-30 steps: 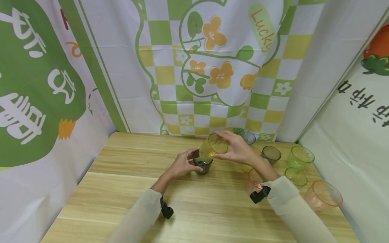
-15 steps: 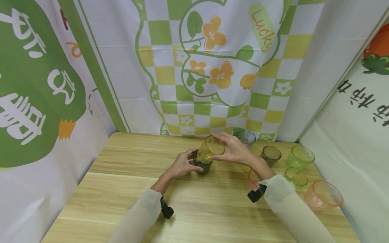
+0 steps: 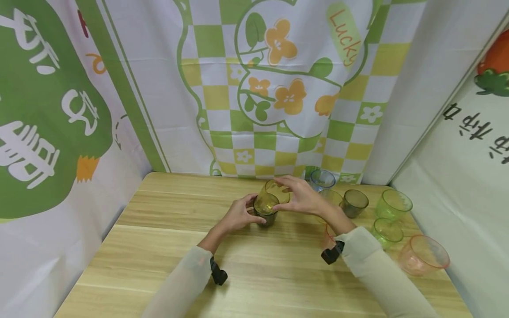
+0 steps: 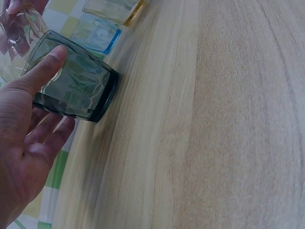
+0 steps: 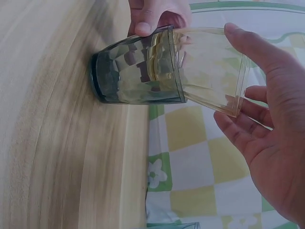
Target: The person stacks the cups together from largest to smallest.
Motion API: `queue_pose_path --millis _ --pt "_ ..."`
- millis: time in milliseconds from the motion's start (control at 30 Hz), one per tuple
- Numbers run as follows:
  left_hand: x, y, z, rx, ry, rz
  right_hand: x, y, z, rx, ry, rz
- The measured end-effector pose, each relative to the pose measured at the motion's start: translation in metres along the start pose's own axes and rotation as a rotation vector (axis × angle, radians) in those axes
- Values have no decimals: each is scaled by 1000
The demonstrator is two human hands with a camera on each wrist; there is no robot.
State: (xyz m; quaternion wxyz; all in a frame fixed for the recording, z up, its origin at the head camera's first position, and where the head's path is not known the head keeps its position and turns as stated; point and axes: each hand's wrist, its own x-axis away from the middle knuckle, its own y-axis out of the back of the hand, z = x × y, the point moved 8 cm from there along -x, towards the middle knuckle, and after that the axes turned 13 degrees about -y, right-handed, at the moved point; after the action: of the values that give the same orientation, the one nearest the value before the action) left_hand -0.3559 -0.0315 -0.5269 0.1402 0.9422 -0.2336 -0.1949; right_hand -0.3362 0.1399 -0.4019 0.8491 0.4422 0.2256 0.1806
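Near the table's (image 3: pixel 270 274) back edge, the left hand (image 3: pixel 237 215) holds a grey cup (image 4: pixel 71 78) standing upright. The right hand (image 3: pixel 300 197) grips a yellow cup (image 5: pixel 212 59) near its rim, its base inside the grey one; other cups (image 3: pixel 355 205) stand toward the right edge.

The sleeves (image 3: pixel 179 280) are long, plain, pale cream; their cuffs (image 3: pixel 362 242) look loose; a small, black, angular camera (image 3: pixel 218 272) sits at each cuff.

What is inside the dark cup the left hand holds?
The base end of the yellow cup, held by the right hand. In the left-wrist view, the left hand covers part of the dark cup, hiding what's behind.
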Motion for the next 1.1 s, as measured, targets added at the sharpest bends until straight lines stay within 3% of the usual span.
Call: queue_pose_path --millis 200,633,1100 --pt "0 0 0 -21 4 7 -1 -4 2 18 1 13" --pt "2 -1 -1 24 9 -1 -6 -20 2 56 -50 62" --pt "2 0 -2 8 4 -4 0 -11 8 43 -15 43"
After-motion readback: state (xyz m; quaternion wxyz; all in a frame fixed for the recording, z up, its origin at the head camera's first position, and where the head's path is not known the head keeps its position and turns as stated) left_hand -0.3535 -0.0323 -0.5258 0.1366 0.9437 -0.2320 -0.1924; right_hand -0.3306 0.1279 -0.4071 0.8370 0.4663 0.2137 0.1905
